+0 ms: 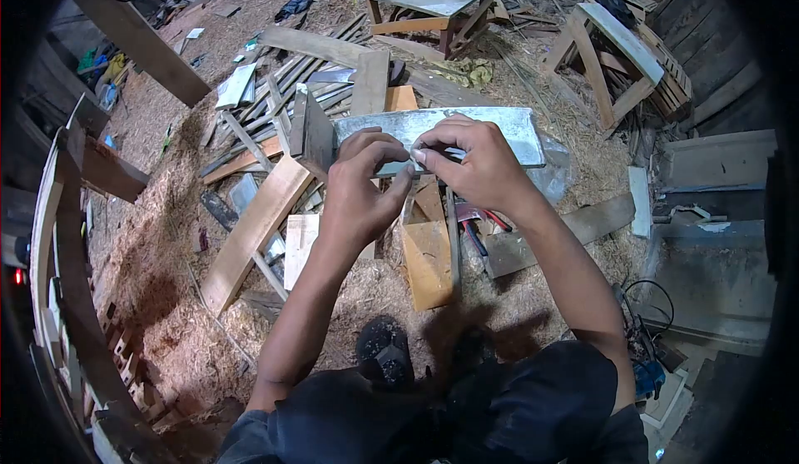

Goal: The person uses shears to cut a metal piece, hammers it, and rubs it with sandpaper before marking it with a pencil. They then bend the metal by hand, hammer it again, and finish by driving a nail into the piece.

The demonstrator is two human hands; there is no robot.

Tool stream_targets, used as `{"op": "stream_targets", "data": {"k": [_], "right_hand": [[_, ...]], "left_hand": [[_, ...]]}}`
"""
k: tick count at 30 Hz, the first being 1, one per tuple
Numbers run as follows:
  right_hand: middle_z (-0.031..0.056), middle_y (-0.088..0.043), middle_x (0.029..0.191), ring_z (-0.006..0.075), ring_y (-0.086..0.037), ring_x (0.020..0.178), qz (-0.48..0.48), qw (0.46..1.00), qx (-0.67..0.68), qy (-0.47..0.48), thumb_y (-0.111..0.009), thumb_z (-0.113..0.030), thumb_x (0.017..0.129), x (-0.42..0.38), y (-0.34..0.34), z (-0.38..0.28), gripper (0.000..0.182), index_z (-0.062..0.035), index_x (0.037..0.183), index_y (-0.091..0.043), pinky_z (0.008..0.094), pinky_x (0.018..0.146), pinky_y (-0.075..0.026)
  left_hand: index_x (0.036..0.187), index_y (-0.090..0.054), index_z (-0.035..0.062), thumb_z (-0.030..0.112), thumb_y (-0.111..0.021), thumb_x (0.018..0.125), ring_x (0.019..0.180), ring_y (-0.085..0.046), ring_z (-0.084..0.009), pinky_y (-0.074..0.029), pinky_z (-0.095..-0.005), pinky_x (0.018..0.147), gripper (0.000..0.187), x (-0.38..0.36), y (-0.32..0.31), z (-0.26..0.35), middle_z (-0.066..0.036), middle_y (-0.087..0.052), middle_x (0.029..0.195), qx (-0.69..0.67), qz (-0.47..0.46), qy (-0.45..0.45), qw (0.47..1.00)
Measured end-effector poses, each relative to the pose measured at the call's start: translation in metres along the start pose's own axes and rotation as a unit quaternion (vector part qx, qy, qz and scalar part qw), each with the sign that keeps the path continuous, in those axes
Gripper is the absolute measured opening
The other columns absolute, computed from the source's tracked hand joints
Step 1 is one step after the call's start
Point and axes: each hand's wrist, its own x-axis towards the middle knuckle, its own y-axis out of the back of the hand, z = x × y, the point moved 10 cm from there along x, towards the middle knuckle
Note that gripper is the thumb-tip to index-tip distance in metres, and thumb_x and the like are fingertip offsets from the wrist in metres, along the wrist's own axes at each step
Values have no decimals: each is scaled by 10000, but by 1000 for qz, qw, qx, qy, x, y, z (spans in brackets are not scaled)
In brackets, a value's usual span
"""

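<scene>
My left hand (369, 173) and my right hand (466, 156) come together in front of me, fingertips nearly touching. Both are closed in a pinch around something small that I cannot make out. Just beyond and below them lies a long pale board (503, 131) with a worn whitish surface. At its left end a short dark wooden block (312, 135) stands upright. Beneath my hands, on the floor, are an orange-brown wood piece (429, 264) and a hand tool with red and black handles (474, 238), its head partly hidden.
Wood shavings cover the floor. A light plank (258, 235) slants at left, among a heap of scrap strips (270, 89). A low wooden stool (433, 2) stands ahead, a wooden frame (612, 64) at right. A blue power tool (649, 377) with a cord sits near my right knee.
</scene>
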Motion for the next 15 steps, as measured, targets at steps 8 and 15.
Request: {"op": "stream_targets", "data": {"k": [8,15], "right_hand": [[168,-734,863,257,-712,802,-10,999,32,-30,-736,-142,808,0,1,7,191,5,929,-756,366,745,-549],[160,-739,851,253,-716,790,1,999,32,-11,-736,-135,802,0,7,9,173,6,899,-761,355,735,-549]], "left_hand": [[929,-741,18,73,-813,737,1086,-645,-249,-513,-365,917,213,0,-7,-2,-111,-727,1005,-1,42,30,999],[893,-752,26,57,-801,740,1059,-650,-282,-508,-387,929,164,1,-9,12,-110,-737,976,42,61,-2,997]]}}
